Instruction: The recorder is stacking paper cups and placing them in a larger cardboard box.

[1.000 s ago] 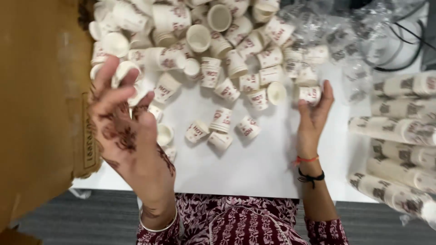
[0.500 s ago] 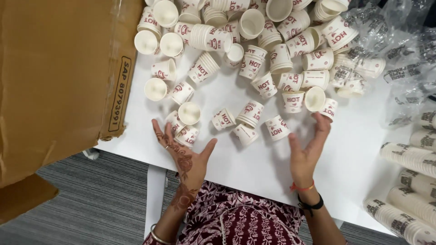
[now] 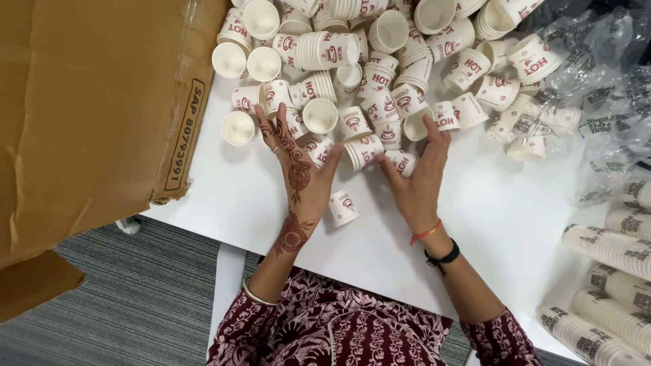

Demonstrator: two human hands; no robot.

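Head view: paper cups between hands.

An office-type workroom used for packing or sorting. Evidence: a white table standing on grey carpet flooring; a large brown cardboard carton at one side; loose white paper cups in bulk; sleeved cup stacks and crumpled clear plastic wrap at the other side.
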